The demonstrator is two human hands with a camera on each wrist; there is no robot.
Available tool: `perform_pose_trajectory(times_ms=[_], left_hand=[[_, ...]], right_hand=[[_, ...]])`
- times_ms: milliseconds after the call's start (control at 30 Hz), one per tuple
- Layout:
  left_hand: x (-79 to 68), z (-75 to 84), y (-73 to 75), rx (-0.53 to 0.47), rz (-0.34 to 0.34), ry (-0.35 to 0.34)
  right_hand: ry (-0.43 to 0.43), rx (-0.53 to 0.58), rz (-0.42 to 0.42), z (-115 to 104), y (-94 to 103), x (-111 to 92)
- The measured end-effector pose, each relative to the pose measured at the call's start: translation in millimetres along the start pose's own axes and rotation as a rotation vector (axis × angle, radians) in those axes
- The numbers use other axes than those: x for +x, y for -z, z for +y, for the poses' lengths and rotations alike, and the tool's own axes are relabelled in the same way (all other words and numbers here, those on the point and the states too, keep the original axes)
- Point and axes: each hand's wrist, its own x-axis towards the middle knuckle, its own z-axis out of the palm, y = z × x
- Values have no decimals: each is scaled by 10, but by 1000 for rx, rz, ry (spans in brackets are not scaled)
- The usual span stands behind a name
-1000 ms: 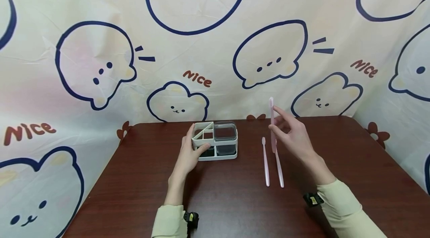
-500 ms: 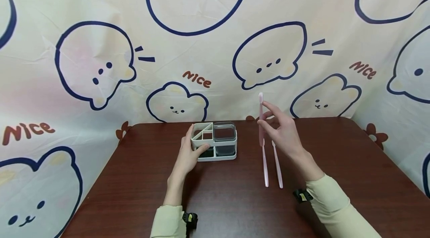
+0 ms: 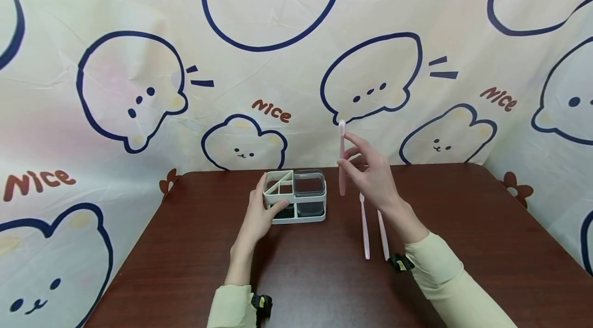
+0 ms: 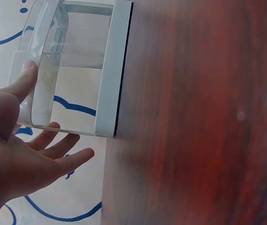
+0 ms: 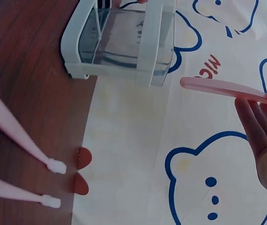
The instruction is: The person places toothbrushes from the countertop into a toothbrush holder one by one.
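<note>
At the table's back, a white toothbrush holder (image 3: 295, 197) stands upright, with a divided top on its left and a clear cup in its right half. My left hand (image 3: 259, 209) holds its left side, thumb (image 4: 27, 77) across the front rim and fingers along the side. Raised to the right of the holder, my right hand (image 3: 372, 171) pinches a pink toothbrush (image 3: 342, 160) near its bristle end. The brush is upright, bristles up, its handle end (image 5: 189, 83) pointing down and apart from the holder.
Two more pink toothbrushes lie side by side on the dark wooden table (image 3: 315, 276): one (image 3: 365, 230) fully seen, the other (image 3: 383, 235) partly behind the right hand and wrist. A cloth backdrop (image 3: 296, 81) with bear drawings hangs behind the table.
My right hand has carried the upright toothbrush leftward and slightly up, from above the lying brushes toward the holder. The left hand and holder have stayed in place.
</note>
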Motion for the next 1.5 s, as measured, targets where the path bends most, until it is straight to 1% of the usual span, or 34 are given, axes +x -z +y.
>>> perform_pose_trajectory(times_ms=[200,367,633,867,1100,1233,1500], left_hand=[[-14,-10,2,2,5,-7],[-10,-17,10,-1,6,0],[-3,-19,19,1,3,-8],[-7,-26,17,7,4,8],[-10,-20,23,10,-3,-1],[-6,-18,26,6,-4,10],[5,-6,8,0,1,-9]], right_hand=[[41,20,-1,-48,-96,55],[62,38,-7,-99,-170,94],[52,97,9,-205,-337,145],[42,145,11,-304,-509,170],[81,180,16,-349,-636,201],[91,180,19,-371,-670,224],[66,155,6,-406,-719,238]])
